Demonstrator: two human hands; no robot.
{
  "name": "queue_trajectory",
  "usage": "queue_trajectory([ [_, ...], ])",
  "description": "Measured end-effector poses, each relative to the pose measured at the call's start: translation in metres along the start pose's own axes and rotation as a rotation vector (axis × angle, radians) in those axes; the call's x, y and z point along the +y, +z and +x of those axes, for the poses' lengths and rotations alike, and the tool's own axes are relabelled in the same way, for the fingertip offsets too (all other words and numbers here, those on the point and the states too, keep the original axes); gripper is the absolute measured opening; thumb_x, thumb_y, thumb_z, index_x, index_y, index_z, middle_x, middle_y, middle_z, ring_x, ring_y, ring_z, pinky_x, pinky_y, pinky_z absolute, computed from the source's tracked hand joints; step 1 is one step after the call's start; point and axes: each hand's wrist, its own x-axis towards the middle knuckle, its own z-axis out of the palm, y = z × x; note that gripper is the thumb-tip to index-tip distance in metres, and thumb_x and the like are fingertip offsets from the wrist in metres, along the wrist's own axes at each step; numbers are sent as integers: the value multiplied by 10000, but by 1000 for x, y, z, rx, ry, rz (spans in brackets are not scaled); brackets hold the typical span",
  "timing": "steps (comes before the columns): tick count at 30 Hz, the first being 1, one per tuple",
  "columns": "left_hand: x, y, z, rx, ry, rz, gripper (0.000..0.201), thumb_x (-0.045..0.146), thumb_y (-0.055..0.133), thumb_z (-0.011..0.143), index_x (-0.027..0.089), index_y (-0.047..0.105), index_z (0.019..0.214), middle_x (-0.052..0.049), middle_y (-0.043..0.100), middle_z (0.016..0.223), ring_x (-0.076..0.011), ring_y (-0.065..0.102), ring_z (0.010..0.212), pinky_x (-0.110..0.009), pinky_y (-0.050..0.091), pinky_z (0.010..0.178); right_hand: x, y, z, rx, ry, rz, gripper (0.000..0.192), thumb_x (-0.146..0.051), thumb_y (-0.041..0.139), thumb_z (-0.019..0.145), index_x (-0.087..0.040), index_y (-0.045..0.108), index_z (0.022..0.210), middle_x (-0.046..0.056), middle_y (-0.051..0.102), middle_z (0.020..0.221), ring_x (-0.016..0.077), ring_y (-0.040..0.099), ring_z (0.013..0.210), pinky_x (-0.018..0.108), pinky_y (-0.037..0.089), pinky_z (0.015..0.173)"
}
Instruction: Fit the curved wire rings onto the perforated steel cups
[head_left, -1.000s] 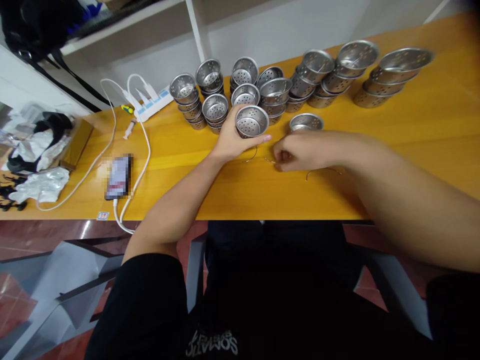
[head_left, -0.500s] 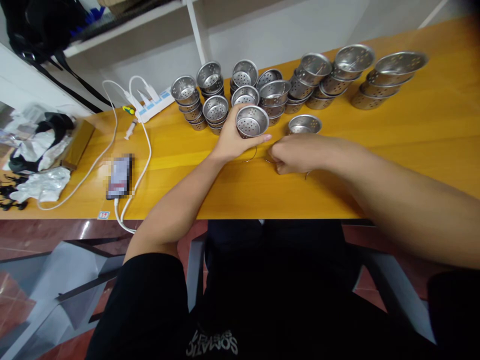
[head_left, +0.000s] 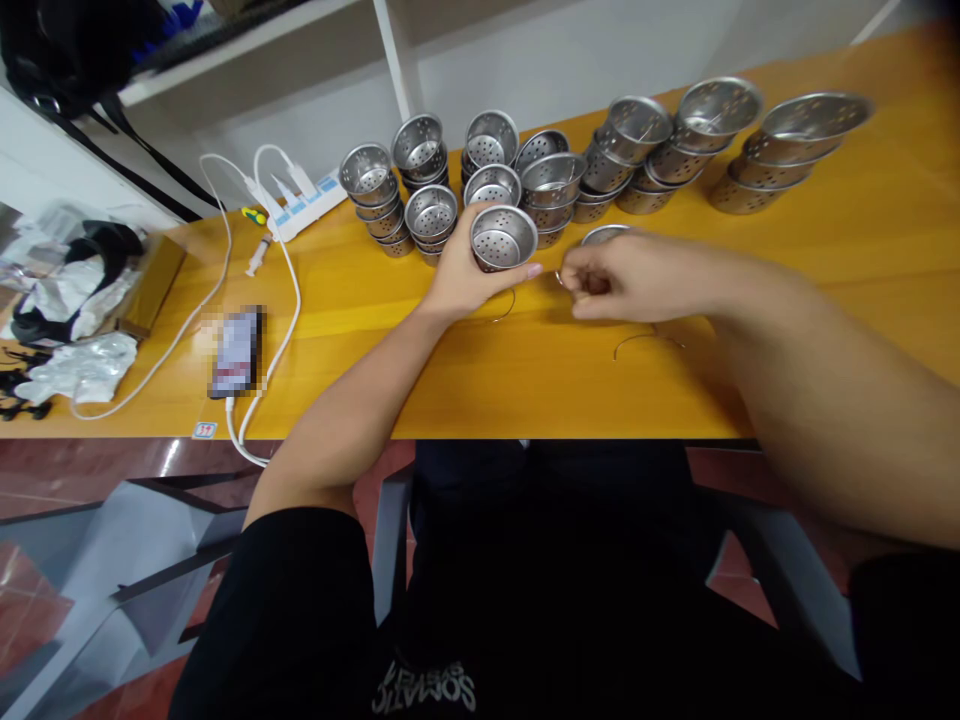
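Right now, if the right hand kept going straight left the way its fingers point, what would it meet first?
Most likely the perforated steel cup held in the left hand. The right hand pinches a thin wire aimed at it. Depth is hard to judge.

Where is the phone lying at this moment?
In the head view, the phone lies on the table's left part near the front edge, between loops of white cable, left of the left forearm.

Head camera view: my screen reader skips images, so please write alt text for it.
A person's left hand holds a perforated metal cup above a yellow table, while the right hand pinches a thin wire piece beside it. Stacks of similar cups stand behind; a phone lies at left.
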Motion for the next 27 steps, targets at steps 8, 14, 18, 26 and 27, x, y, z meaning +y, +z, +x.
queue_trajectory([
  [8, 11, 0, 1, -10, -17, -40, 1194, 1044, 767, 1010, 362, 352, 1897, -147, 699, 1657, -335, 786, 1542, -632, 598, 1424, 14, -4, -7, 309, 7, 409, 258, -406, 708, 1156, -181, 800, 1243, 157, 834, 1051, 263, 747, 882, 471, 629, 938],
  [14, 2, 5, -4, 5, -28, -73, 1176, 985, 819, 1027, 344, 347, 1893, -156, 713, 1653, -350, 776, 1578, -649, 590, 1451, 16, -4, -2, 611, -15, 528, 352, -495, 941, 1087, -175, 862, 1211, 159, 813, 1065, 207, 678, 888, 414, 591, 881],
  [18, -4, 7, -8, -28, -6, -86, 1155, 960, 847, 1027, 352, 349, 1873, -155, 707, 1649, -349, 785, 1555, -635, 613, 1425, -10, -12, 4, 549, 17, 403, 314, -470, 809, 1167, -167, 849, 1243, 128, 786, 1002, 206, 640, 815, 403, 548, 815],
  [26, 18, 10, -8, -22, 2, -57, 1124, 872, 877, 1066, 332, 323, 1881, -152, 713, 1654, -325, 806, 1546, -620, 626, 1426, -37, -8, 30, 464, 102, 263, 397, -517, 602, 1267, -191, 789, 1394, 176, 840, 1235, 261, 670, 979, 406, 572, 925],
  [27, 22, 9, -8, -23, -21, -69, 1133, 884, 896, 1041, 322, 352, 1861, -157, 717, 1653, -326, 806, 1545, -621, 625, 1429, -35, -2, 34, 472, 106, 252, 411, -541, 589, 1279, -200, 786, 1393, 180, 844, 1247, 268, 683, 997, 411, 578, 937],
])
